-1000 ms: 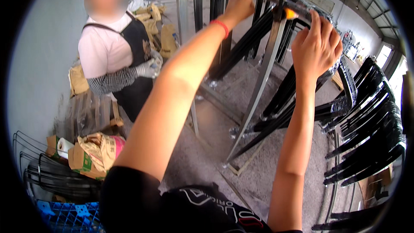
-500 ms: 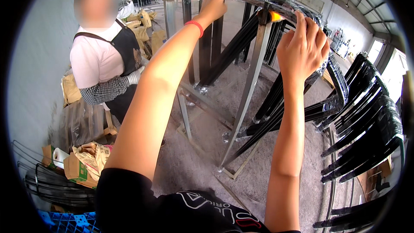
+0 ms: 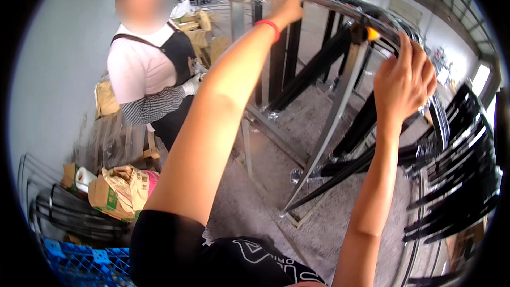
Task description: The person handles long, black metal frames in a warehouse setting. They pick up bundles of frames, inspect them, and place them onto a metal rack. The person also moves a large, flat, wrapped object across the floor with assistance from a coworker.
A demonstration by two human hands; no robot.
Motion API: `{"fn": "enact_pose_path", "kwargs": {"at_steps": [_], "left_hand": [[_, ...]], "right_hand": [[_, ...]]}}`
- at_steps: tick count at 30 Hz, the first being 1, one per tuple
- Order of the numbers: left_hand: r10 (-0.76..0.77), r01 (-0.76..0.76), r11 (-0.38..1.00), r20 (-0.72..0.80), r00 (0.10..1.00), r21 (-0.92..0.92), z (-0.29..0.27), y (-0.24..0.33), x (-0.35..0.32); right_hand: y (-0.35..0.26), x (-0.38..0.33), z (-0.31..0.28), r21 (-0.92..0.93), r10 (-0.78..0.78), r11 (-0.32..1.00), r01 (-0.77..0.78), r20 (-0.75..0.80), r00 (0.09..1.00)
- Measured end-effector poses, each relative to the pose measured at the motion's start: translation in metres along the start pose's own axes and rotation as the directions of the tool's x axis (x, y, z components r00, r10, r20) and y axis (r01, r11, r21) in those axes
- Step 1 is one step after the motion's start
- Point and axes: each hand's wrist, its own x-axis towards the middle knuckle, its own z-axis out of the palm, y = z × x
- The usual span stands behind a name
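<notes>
Both my arms reach up and forward to a steel rack whose top bar (image 3: 340,5) bears shiny, clear-film-wrapped black tubes. With fingers bent over that wrapped top edge, my left hand (image 3: 287,6), a red band at its wrist, grips it near the far left end. My right hand (image 3: 406,79) is closed over the nearer right part of the same edge; its fingertips are partly hidden. Between the hands, an orange-yellow piece (image 3: 372,34) shows beside a dark joint at the top of a slanted steel leg (image 3: 340,106). Black tubes (image 3: 313,64) lean below.
At left stands another person (image 3: 143,58) in a dark apron and pale gloves. Open cartons (image 3: 114,196), a blue plastic crate (image 3: 95,266) and black bent tubes (image 3: 74,207) lie at lower left. Rows of wrapped black frames (image 3: 457,170) stand on the right. Grey floor (image 3: 244,196) lies below.
The whole view has shifted, so the rack, both hands and the other person appear farther right and slightly lower. Both hands keep about the same places on the rack's top edge.
</notes>
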Motion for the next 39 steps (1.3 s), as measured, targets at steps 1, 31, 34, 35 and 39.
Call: {"fn": "enact_pose_path", "kwargs": {"at_steps": [1,31,34,35,39], "left_hand": [[-0.068,0.067,0.998,0.050,0.996,0.014,0.003,0.004,0.000],[-0.096,0.091,0.992,0.051,0.994,0.087,-0.022,-0.007,0.009],[-0.043,0.041,0.998,0.042,0.998,0.055,-0.005,-0.014,0.007],[-0.022,0.018,0.993,0.032,0.999,0.120,0.002,-0.031,0.007],[-0.133,0.133,0.991,0.127,0.983,0.005,0.001,-0.031,0.011]], "right_hand": [[0.000,-0.002,-0.004,0.014,0.005,1.000,-0.006,0.008,1.000],[-0.018,0.008,-0.006,0.072,0.084,0.994,-0.085,0.014,0.996],[-0.013,0.003,0.001,0.088,0.092,0.992,-0.087,-0.046,0.995],[-0.016,0.002,0.003,0.102,0.092,0.991,-0.084,-0.076,0.993],[-0.023,0.000,-0.007,0.104,0.079,0.992,-0.067,-0.111,0.991]]}}
